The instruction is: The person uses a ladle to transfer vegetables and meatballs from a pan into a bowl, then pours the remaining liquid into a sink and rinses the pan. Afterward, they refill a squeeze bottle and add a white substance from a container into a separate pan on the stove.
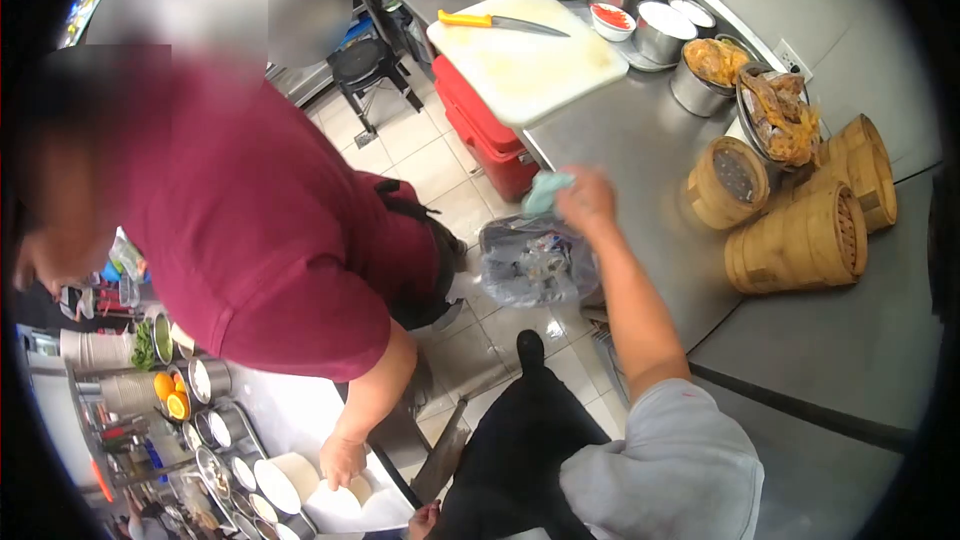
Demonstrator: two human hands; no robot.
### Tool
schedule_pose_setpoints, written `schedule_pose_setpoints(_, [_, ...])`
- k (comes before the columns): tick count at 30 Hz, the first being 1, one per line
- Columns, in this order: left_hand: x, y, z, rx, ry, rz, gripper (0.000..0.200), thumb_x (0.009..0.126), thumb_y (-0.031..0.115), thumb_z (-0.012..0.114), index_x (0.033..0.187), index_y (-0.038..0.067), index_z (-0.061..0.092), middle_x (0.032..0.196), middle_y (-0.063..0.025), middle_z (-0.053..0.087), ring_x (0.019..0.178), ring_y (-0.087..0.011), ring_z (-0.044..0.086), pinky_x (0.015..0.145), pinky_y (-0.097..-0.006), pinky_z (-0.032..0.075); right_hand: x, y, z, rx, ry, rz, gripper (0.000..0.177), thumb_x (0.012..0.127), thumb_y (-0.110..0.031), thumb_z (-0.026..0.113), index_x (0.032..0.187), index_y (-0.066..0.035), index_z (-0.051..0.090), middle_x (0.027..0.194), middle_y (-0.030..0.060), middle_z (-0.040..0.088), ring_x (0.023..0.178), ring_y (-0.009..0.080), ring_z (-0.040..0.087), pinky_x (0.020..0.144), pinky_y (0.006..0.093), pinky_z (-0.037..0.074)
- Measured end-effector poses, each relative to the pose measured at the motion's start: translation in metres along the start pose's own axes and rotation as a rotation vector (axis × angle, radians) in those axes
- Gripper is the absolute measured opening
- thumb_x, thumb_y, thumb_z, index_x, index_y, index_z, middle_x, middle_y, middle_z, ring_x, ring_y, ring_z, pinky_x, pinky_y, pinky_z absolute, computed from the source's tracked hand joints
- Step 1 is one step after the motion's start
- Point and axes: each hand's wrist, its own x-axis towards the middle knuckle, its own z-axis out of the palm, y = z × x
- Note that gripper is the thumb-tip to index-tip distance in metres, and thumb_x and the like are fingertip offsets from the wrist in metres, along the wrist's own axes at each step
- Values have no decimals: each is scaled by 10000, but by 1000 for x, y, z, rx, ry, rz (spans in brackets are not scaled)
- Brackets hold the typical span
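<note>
My right hand [587, 198], blurred by motion, is closed around a pale green cloth [546, 193]. It is held out above a bin lined with a grey plastic bag [530, 265], with wrappers inside. Just to the hand's right runs the steel counter [640, 165]. At the bottom edge my left hand [425, 520] shows only in part, low beside the white worktop's corner. Its fingers are curled, and what they hold, if anything, is hidden.
A co-worker in a maroon shirt [260, 230] stands close on the left, one hand at a white bowl [340, 500]. A yellow-handled knife [500, 23] lies on the cutting board [530, 65], above a red box [480, 130]. Bamboo steamers [790, 250] stand at right.
</note>
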Motion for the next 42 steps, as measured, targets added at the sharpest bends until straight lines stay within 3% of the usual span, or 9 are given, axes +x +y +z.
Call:
schedule_pose_setpoints(2, [-5, -11, -5, 26, -3, 83, 319, 856, 130, 698, 1127, -33, 649, 947, -84, 698, 815, -113, 632, 687, -287, 517, 3, 0, -32, -122, 248, 2, 320, 729, -188, 635, 1025, -92, 708, 1032, 150, 692, 1052, 357, 585, 954, 454, 439])
schedule_pose_setpoints(5, [-7, -5, -16, 174, -171, 334, 267, 937, 153, 642, 1131, -31, 657, 934, -89, 702, 808, -105, 630, 719, -263, 507, -11, 25, -62, -267, 203, 52, 451, 759, -274, 657, 1181, -115, 654, 1158, 151, 656, 1131, 366, 554, 1004, 457, 408])
schedule_pose_setpoints(7, [-9, -4, -15, 148, -194, 440, 252, 948, 134, 621, 1133, -35, 648, 918, -94, 705, 802, -112, 640, 729, -260, 510, -35, 39, -52, -360, -66, 385, 635, 797, -350, 669, 1385, -177, 498, 1371, 128, 524, 1272, 361, 455, 1058, 498, 353])
schedule_pose_setpoints(11, [-25, 48, 7, 59, -160, 334, 260, 943, 128, 622, 1148, -32, 624, 913, -98, 711, 805, -130, 660, 732, -264, 518, -98, 56, -43, -450, -124, 240, 714, 856, -420, 637, 1482, -259, 334, 1536, 92, 304, 1418, 350, 248, 1108, 595, 236])
schedule_pose_setpoints(25, [-12, 73, 20, 392, -238, 701, 337, 902, 234, 675, 1141, 0, 628, 958, -185, 710, 892, -255, 701, 789, -339, 522, -127, 94, -26, -439, 164, -53, 677, 870, -466, 605, 1455, -229, 360, 1455, 125, 396, 1341, 361, 341, 1077, 576, 258])
schedule_pose_setpoints(27, [-3, 81, 30, 289, -333, 453, 342, 901, 241, 673, 1127, -14, 637, 907, -153, 710, 874, -205, 695, 763, -314, 516, -128, 88, -34, -436, 187, -86, 669, 856, -473, 620, 1434, -217, 400, 1413, 127, 441, 1301, 351, 383, 1063, 541, 284])
schedule_pose_setpoints(30, [16, 108, 71, 444, -350, 612, 389, 908, 251, 664, 1179, -22, 609, 867, -101, 690, 849, -158, 675, 709, -280, 502, -134, 77, -36, -492, 133, 7, 666, 831, -485, 646, 1399, -195, 455, 1328, 119, 501, 1240, 329, 425, 1030, 485, 317])
schedule_pose_setpoints(34, [53, 165, 157, 72, -644, 277, 580, 916, 278, 632, 1388, 28, 408, 1168, -96, 604, 971, -195, 626, 752, -340, 517, -131, 82, -31, -454, 207, -25, 683, 813, -485, 667, 1389, -179, 465, 1299, 117, 512, 1229, 325, 428, 1041, 472, 302])
schedule_pose_setpoints(42, [214, 224, 295, -5, -418, 69, 825, 834, 320, 702, 1466, 49, 246, 1183, -125, 553, 905, -259, 608, 698, -448, 529, -121, 85, -19, -485, 262, -66, 721, 813, -489, 666, 1409, -158, 432, 1375, 141, 470, 1336, 334, 356, 1087, 510, 240])
